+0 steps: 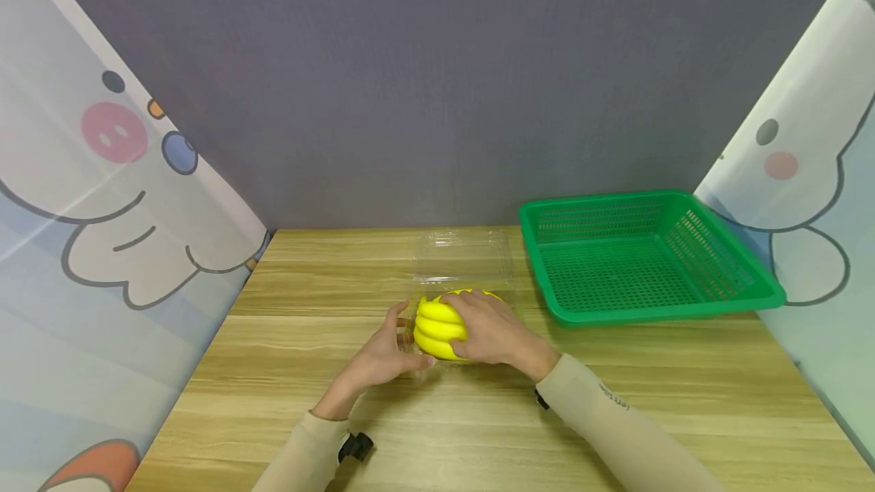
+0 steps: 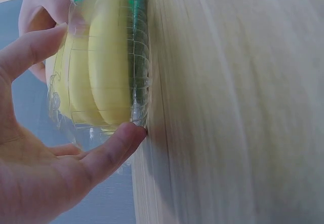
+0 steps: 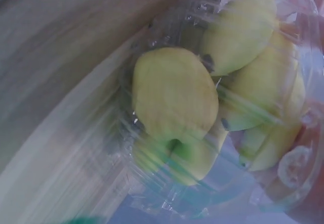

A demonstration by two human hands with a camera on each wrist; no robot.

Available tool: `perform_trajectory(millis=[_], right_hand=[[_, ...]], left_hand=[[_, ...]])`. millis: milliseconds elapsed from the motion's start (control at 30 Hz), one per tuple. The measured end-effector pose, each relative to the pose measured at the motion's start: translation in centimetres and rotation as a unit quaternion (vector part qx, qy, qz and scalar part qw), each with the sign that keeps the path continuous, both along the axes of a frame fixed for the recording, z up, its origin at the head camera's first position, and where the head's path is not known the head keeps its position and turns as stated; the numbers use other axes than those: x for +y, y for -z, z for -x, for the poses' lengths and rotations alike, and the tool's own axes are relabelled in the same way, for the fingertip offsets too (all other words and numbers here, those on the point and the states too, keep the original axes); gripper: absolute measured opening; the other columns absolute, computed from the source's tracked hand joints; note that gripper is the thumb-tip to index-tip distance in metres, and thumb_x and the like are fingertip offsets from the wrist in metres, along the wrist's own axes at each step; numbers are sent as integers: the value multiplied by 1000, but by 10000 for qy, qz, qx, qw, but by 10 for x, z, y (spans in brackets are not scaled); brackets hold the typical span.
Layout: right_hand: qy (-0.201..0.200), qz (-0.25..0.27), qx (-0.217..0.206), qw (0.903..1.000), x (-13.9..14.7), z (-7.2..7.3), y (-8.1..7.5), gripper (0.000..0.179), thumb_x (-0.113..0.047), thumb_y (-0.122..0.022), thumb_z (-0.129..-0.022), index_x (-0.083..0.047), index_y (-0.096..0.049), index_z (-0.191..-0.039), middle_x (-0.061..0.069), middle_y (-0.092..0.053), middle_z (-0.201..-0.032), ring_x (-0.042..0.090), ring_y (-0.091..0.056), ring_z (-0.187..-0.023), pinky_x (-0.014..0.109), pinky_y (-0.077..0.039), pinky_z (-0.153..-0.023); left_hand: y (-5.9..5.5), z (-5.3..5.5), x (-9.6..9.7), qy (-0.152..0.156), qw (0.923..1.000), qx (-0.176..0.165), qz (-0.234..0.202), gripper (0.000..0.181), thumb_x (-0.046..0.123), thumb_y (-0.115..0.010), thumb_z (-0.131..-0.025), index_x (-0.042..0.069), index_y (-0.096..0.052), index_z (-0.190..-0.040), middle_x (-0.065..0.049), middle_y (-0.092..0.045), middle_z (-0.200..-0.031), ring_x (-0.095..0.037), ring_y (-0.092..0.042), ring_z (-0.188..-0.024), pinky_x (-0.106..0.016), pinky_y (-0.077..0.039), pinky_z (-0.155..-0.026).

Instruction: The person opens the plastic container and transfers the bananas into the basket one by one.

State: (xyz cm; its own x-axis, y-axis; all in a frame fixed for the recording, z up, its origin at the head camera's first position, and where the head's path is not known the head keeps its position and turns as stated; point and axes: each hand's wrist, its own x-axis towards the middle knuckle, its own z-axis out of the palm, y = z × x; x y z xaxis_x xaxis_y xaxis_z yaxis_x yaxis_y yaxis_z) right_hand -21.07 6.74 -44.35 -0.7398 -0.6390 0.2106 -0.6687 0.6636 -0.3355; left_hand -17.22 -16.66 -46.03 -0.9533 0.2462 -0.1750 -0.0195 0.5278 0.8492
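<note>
A bunch of yellow bananas (image 1: 432, 329) lies in a clear plastic clamshell box (image 1: 410, 336), whose hinged lid (image 1: 463, 255) is laid back behind it. My right hand (image 1: 488, 329) grips the bunch from above, thumb at the front and fingers over the top. With thumb and fingers spread round the box's left end, my left hand (image 1: 383, 351) holds the box on the table. Through the clear wall in the right wrist view, a rounded yellow piece (image 3: 174, 92) shows beside the banana tips (image 3: 240, 36).
A green slotted basket (image 1: 554, 310) stands at the back right, close to the box. The wood-grain table (image 1: 437, 439) meets a grey back wall (image 1: 437, 97), with cartoon-printed panels on both sides.
</note>
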Motion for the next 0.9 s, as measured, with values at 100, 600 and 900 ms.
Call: perform_trajectory(millis=[100, 600, 900], right_hand=[[67, -11, -30, 10000, 0, 0, -2, 65, -28, -76, -79, -11, -56, -138, 4, -64, -110, 22, -56, -94, 43, -51, -85], [85, 457, -430, 9980, 3, 3, -1, 65, -27, -74, -77, -10, -56, -137, 7, -63, -127, 23, -58, -109, 45, -50, -91], [134, 630, -589, 9962, 6, 0, -10, 67, -27, -74, -75, -11, -56, -138, 7, -62, -133, 24, -58, -112, 44, -50, -88]], left_hand=[[0, 0, 0, -2, 10000, -6, -19, 117, 30, -89, -76, 6, -12, -161, -26, -40, -149, -39, -52, -127, -54, -50, -96], [-1, -1, 2, 30, 9999, 34, -109, 116, 26, -90, -77, 4, -13, -160, -25, -42, -147, -39, -54, -126, -53, -49, -97], [-3, -1, 2, 11, 9999, 22, -152, 115, 25, -90, -77, 5, -13, -161, -23, -43, -148, -38, -52, -127, -52, -49, -98]])
